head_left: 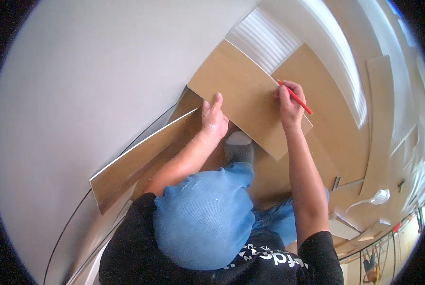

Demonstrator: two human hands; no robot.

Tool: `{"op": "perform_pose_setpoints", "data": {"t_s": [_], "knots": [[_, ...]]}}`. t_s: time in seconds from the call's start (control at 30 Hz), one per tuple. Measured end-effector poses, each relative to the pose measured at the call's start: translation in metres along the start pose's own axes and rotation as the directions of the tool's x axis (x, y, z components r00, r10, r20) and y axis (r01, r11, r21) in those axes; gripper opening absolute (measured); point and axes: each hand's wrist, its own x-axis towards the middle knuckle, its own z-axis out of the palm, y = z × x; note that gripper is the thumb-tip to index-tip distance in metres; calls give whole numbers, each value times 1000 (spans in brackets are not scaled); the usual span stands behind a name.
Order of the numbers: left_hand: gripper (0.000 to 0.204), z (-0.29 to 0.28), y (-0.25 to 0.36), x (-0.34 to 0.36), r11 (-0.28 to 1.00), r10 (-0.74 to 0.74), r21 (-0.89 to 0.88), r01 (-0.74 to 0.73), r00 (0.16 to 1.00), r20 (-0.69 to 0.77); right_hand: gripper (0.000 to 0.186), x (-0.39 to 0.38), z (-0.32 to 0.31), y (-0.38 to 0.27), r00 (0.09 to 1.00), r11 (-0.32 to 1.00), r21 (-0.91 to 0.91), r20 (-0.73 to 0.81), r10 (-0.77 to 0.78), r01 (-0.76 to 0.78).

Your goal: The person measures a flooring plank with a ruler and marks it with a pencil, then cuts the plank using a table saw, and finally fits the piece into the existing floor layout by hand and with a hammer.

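A rectangular tan board (243, 88) with a pale cut edge lies tilted in front of me, against the base of the white wall. My left hand (214, 118) grips its near left edge, thumb on top and the other fingers mostly hidden beneath. In my right hand (291, 102) is a red pencil (300, 100), held in a writing grip. Its tip is at the board's far right edge. Below my left hand, a second, narrow tan board (139, 161) leans along the wall, partly behind my left forearm.
A large white wall (89, 80) fills the left. Beyond the board lie a ribbed whitish panel (262, 38) and a larger tan sheet (338, 102). My shoe (239, 138) is under the board's near edge. A white object with a thin handle (378, 197) lies at right.
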Motion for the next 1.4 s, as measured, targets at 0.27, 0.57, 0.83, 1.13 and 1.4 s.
{"op": "perform_pose_setpoints", "data": {"t_s": [0.27,0.57,0.83,1.13,1.4], "knots": [[44,-4,-1,3,998,11,55,-10,1000,-8,18,6,14,-1,995,909,-405,1,-103,94],[44,-6,-3,6,999,4,54,-3,1000,-27,16,4,16,-13,990,867,-480,36,-134,135],[43,-7,-2,7,998,19,58,-19,1000,2,17,3,15,-8,988,851,-505,31,-149,144],[47,5,-1,0,995,-16,97,17,1000,-17,16,5,-16,-5,992,960,-266,113,-61,90],[31,48,9,-14,994,50,95,-59,995,86,43,-136,-154,34,869,889,-458,-433,-240,17]]}}
